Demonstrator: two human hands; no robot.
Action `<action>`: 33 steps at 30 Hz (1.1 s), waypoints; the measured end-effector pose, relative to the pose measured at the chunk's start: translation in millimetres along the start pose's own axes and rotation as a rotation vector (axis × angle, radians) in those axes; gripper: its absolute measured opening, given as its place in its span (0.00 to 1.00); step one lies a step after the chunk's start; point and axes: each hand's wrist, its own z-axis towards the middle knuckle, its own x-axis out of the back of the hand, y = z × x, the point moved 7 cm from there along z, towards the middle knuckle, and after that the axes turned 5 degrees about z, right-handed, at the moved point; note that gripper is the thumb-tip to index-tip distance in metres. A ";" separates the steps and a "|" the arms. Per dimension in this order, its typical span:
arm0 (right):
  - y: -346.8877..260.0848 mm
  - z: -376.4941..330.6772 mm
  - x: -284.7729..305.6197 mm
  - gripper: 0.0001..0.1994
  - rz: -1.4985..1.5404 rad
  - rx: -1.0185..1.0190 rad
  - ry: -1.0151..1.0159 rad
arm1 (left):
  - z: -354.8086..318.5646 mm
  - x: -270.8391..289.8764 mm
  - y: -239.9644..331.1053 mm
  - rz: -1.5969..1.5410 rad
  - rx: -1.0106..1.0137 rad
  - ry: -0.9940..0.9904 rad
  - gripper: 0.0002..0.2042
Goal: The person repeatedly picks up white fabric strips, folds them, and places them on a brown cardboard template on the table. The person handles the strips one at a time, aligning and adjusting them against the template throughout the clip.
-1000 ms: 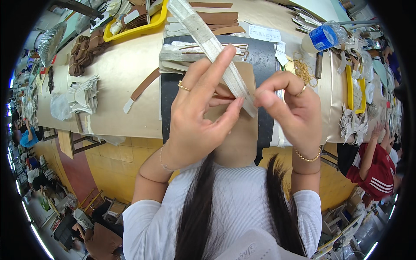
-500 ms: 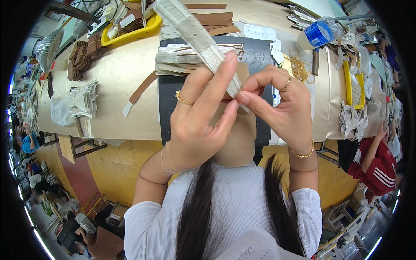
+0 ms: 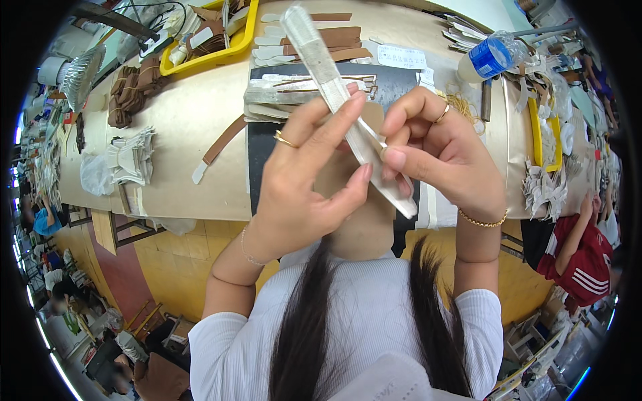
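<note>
My left hand (image 3: 301,180) pinches a long whitish strap (image 3: 326,70) between thumb and fingers. The strap slants from the upper left down past the thumb, and its lower end sticks out below both hands. At its right edge my right hand (image 3: 451,160) is closed, thumb and forefinger pinching a thin pale strip that stands slightly off the strap. Beneath the hands are a beige panel (image 3: 358,234) and a dark board (image 3: 262,150). Several pale and brown strips (image 3: 277,95) lie stacked on the board just beyond my left hand.
A brown strap with a white tip (image 3: 223,142) lies left of the board. Farther back are brown strips (image 3: 341,37), a yellow tray (image 3: 210,60) of pieces and brown bundles (image 3: 127,93). A blue-labelled bottle (image 3: 487,59) is at the right; a person in red (image 3: 582,257) works there.
The strap has shifted down through my left hand, so its lower end now shows below. My right hand has moved right, drawing the thin strip away from the strap's edge.
</note>
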 end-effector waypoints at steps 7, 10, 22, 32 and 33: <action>9.6 3.1 -5.8 0.12 -0.105 -0.048 0.065 | 5.9 20.7 -16.7 -0.266 0.117 0.094 0.20; 14.9 3.7 -7.0 0.09 -0.166 -0.116 0.062 | 8.3 22.5 -19.6 -0.346 0.150 0.072 0.20; -7.3 1.7 -3.5 0.09 -0.063 0.079 0.103 | 4.4 20.2 -19.8 -0.002 0.097 0.058 0.21; 22.5 4.0 -1.7 0.15 -0.091 0.030 -0.002 | 7.1 29.0 -4.3 0.232 -0.147 0.090 0.22; 22.0 5.4 -1.2 0.15 -0.066 0.024 -0.030 | 8.1 27.6 -2.3 0.220 -0.170 0.073 0.22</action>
